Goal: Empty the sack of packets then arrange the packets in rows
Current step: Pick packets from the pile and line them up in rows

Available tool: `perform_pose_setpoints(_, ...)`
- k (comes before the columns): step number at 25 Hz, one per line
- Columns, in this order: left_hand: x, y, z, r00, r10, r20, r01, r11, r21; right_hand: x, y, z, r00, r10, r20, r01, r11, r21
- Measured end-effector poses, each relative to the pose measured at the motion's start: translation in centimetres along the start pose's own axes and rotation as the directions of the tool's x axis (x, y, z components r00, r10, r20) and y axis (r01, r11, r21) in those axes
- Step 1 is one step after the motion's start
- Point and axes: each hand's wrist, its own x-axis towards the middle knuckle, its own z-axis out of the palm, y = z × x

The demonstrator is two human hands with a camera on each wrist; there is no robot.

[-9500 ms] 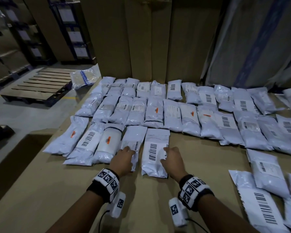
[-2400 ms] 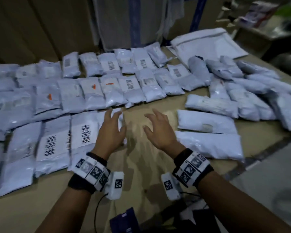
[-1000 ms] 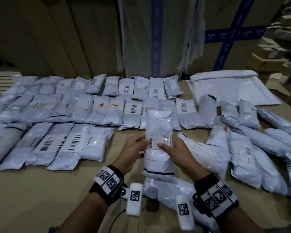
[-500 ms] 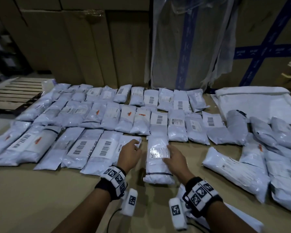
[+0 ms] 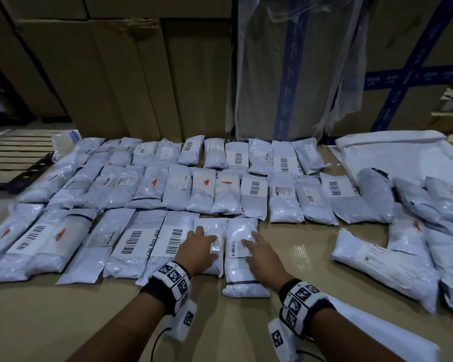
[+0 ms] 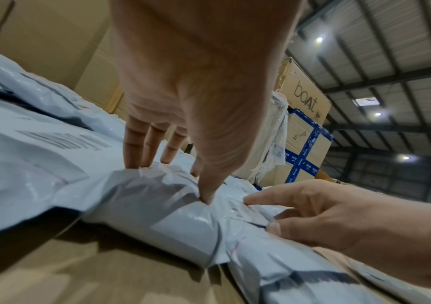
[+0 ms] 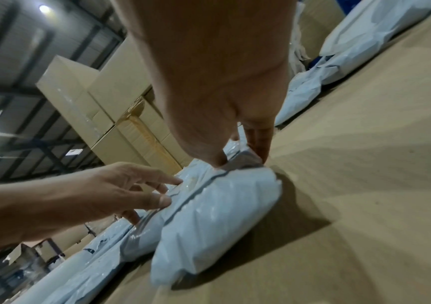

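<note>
Grey-white plastic packets lie in three rows (image 5: 215, 194) on the cardboard-topped table (image 5: 298, 257). The last packet of the front row (image 5: 242, 273) lies flat under my right hand (image 5: 256, 244), whose fingers are spread on its label. In the right wrist view that packet (image 7: 209, 226) has my thumb and fingers (image 7: 258, 144) touching its far end. My left hand (image 5: 202, 241) presses with straight fingers on the neighbouring packet (image 5: 212, 231), seen creased under the fingertips (image 6: 141, 164). A loose heap of packets (image 5: 416, 231) lies at the right. The flattened white sack (image 5: 403, 158) lies at the back right.
Tall cardboard boxes (image 5: 141, 74) and a plastic-wrapped box with blue tape (image 5: 285, 74) stand right behind the rows. A wooden pallet (image 5: 16, 155) sits on the floor to the left. Bare table (image 5: 89, 322) stretches between the front row and me.
The packet held between both hands has come down and slid left against the front row's end. Both hands now lie flat, the left on the neighbouring packet, the right on the new one.
</note>
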Motion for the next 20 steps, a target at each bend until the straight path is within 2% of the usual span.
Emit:
perform_pose_setpoints(5,0.1,0.0,0.1,1.000,0.004,0.001,-0.004,1.000,-0.008,0.7,-0.4,0.5,0.998,0.001,0.063,0.007,0.992,-0.123)
perform_pose_setpoints(9,0.2,1.4,-1.3,0.999,-0.033,-0.006,0.034,0.998,0.059,0.5,0.3,-1.8,0.985,-0.005,0.175,0.012,0.999,-0.035)
perform_pose_setpoints(11,0.4,3.5,-2.1,0.997,0.024,-0.076,-0.020,0.999,0.042,-0.7,0.9,-3.5,0.993,-0.016,0.114,0.015,1.000,0.015)
perform_pose_setpoints(14,-0.1,8.1,-1.4,0.975,0.175,-0.140,-0.188,0.979,-0.084,-4.2,2.9,-6.0,1.000,0.023,-0.012,-0.023,0.998,0.051)
perform_pose_setpoints(17,-1.6,12.8,0.7,0.929,0.312,-0.198,-0.361,0.883,-0.300,-9.0,6.6,-7.7,0.988,0.098,-0.116,-0.089,0.993,0.082)
perform_pose_setpoints(19,-2.7,15.7,2.5,0.937,0.310,-0.162,-0.349,0.844,-0.406,-12.1,10.0,-8.1,0.980,0.138,-0.145,-0.129,0.989,0.071)
perform_pose_setpoints(20,-3.2,17.2,3.5,0.951,0.290,-0.107,-0.308,0.855,-0.418,-13.5,11.7,-8.3,0.981,0.159,-0.113,-0.156,0.987,0.039)
